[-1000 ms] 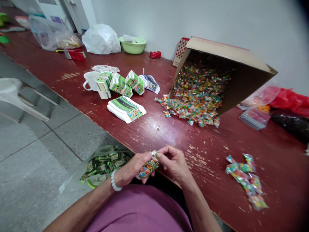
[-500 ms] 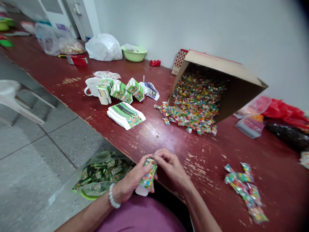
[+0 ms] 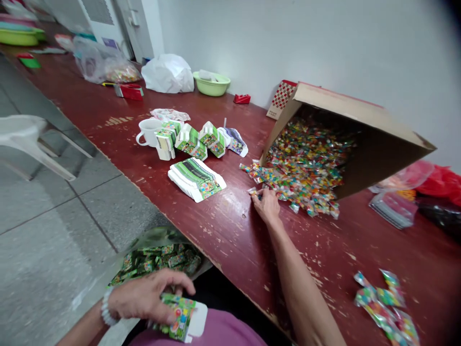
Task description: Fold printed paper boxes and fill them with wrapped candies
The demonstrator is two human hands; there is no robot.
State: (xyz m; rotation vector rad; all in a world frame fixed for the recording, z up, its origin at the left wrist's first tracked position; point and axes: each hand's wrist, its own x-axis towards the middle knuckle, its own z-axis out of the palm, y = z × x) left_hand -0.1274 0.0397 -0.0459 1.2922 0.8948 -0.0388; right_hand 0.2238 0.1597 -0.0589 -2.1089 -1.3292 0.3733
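Low in front of my lap, my left hand [image 3: 147, 295] grips a small green printed box [image 3: 182, 315]. The box lies tilted, with its white end flap unfolded toward the right. Stretched out over the red table, my right hand [image 3: 267, 205] has its fingers closed on a small clear candy packet [image 3: 252, 191] at the near left edge of the spilled candy packets [image 3: 306, 185]. Part of that packet is hidden by the fingers. Behind them, a cardboard carton [image 3: 382, 163] lies on its side, with colourful packets pouring out of its mouth.
Flattened green cartons [image 3: 196, 178] lie stacked left of the candy, with folded boxes [image 3: 187, 139] and a white mug [image 3: 147, 132] behind. A bag of filled green boxes [image 3: 162, 259] sits below the table edge. Linked candy packets [image 3: 385, 307] lie near right.
My right hand has left the green box and reached forward to the candy packets. My left hand has moved down and left with the box, turning its flap end to the right.
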